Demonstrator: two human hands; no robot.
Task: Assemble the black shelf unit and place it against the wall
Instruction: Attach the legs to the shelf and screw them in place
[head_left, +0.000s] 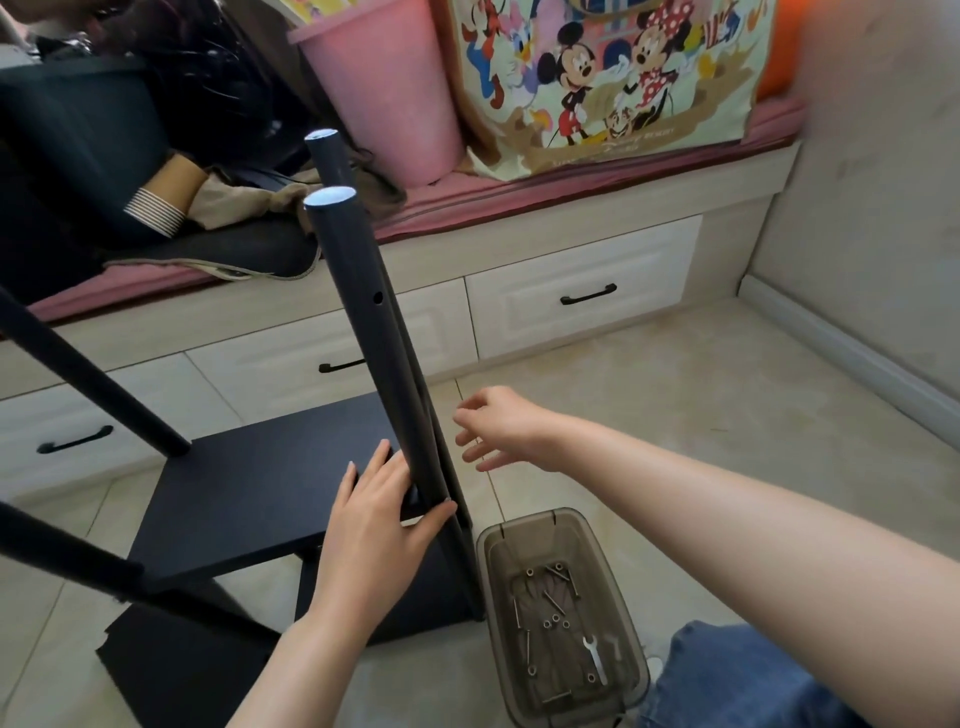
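At shelf board (249, 483) edge | left hand (376, 525) flat against pole (363, 322), grip spread | right hand (498, 431) beside pole, grip loose, empty

Beige tiled floor (649, 395), cream drawer bench (582, 296), pink cushion (519, 202)

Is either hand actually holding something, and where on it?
The left hand steadies the near black pole at its lower end, cradled between thumb and straight fingers. The right hand is open beside it, holding nothing.
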